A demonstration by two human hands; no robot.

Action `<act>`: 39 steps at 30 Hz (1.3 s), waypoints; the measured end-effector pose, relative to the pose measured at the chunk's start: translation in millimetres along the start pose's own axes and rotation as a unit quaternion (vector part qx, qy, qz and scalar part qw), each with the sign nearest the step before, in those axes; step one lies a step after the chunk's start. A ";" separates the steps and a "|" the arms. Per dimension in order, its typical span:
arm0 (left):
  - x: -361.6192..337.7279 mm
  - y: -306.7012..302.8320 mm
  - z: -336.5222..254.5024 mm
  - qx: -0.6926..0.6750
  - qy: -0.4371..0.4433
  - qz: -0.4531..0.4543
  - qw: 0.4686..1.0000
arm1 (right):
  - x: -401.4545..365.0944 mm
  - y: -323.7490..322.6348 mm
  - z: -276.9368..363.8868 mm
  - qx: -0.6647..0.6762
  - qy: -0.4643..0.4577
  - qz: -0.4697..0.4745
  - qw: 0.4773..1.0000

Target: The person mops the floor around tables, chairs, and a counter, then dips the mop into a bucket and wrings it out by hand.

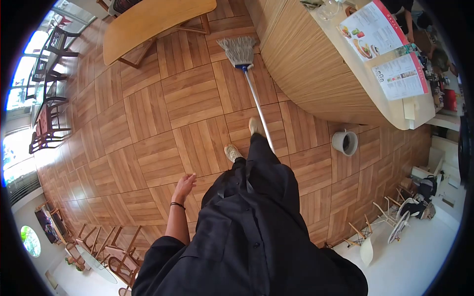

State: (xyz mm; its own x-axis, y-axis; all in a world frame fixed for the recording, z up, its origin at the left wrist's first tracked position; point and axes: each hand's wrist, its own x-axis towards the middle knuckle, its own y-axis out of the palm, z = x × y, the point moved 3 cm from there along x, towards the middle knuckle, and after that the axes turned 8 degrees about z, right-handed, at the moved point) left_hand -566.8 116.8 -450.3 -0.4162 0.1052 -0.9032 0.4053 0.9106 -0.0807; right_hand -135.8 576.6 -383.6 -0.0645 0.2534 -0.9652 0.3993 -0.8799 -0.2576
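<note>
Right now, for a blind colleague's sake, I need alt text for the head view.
A mop rests on the floor, its handle running to a person in black whose left hand looks empty; a pail stands near a curved counter with menus.

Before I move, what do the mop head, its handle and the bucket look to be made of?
Mop head: probably cotton or similar yarn, matte, given the loose grayish strands.
Mop handle: painted metal or plastic, by its slim, smooth, pale shaft; the view doesn't settle which.
Bucket: likely light gray plastic, judging by its smooth, even wall, though coated metal is possible.
</note>
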 end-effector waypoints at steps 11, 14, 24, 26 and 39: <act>-23.8 16.9 2.6 -0.005 0.096 -0.033 0.995 | 91.1 -77.3 218.3 0.119 -0.078 -0.016 0.990; -29.0 14.3 13.3 0.044 0.112 -0.050 0.992 | 96.8 -109.6 330.3 0.250 -0.258 0.071 0.930; -221.7 183.3 -88.2 0.388 0.646 -0.111 0.648 | -12.1 -47.4 418.5 0.524 -0.387 0.370 0.663; -238.1 207.0 -67.7 0.418 0.695 -0.091 0.578 | 12.3 -10.3 382.4 0.512 -0.438 0.305 0.673; -456.9 246.6 49.4 0.234 0.822 0.236 0.463 | -146.1 125.3 138.6 0.467 -0.574 0.015 0.673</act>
State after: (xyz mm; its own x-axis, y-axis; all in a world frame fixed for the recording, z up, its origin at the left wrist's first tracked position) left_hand -236.4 273.5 -78.3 -0.0915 0.7605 0.6429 0.7391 0.4845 -0.4680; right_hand -203.1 373.6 -281.0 -0.9469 0.2238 -0.2309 -0.2975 -0.8822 0.3650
